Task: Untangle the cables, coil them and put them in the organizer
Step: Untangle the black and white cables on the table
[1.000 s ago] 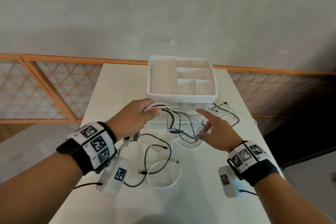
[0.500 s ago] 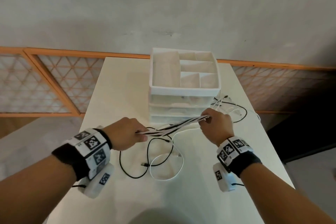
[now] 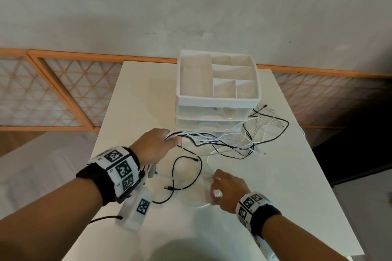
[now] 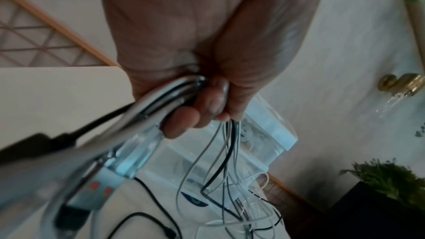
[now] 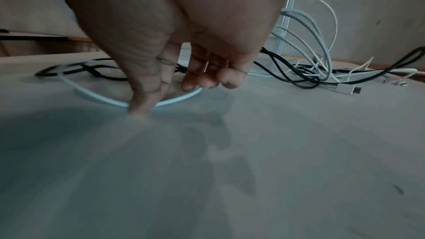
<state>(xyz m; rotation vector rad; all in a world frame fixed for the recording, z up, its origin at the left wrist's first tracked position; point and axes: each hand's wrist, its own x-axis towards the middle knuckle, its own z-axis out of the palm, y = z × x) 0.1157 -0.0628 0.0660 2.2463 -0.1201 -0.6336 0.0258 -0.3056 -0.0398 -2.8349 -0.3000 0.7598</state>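
The white organizer (image 3: 218, 103), an open compartment tray over clear drawers, stands at the back of the table. My left hand (image 3: 172, 139) grips a bundle of white and black cables (image 3: 212, 136) just in front of the drawers; the left wrist view shows my left hand (image 4: 202, 108) with fingers curled round the strands. The bundle runs right into a tangle (image 3: 250, 144) beside the organizer. My right hand (image 3: 213, 189) is low on the table near me. In the right wrist view, my right hand (image 5: 147, 104) pinches a white cable loop (image 5: 179, 98) with thumb and forefinger.
A loose black cable (image 3: 186, 174) loops on the white table (image 3: 286, 197) between my hands, its plug end free. A white camera box (image 3: 137, 212) hangs under my left wrist. An orange lattice railing (image 3: 63, 95) runs behind the table. A plant (image 4: 386, 183) stands beyond the right edge.
My right hand has let go of the stretched bundle and dropped toward me onto the white loop. The bundle has gone slack, and my left hand still holds it, nearer the organizer.
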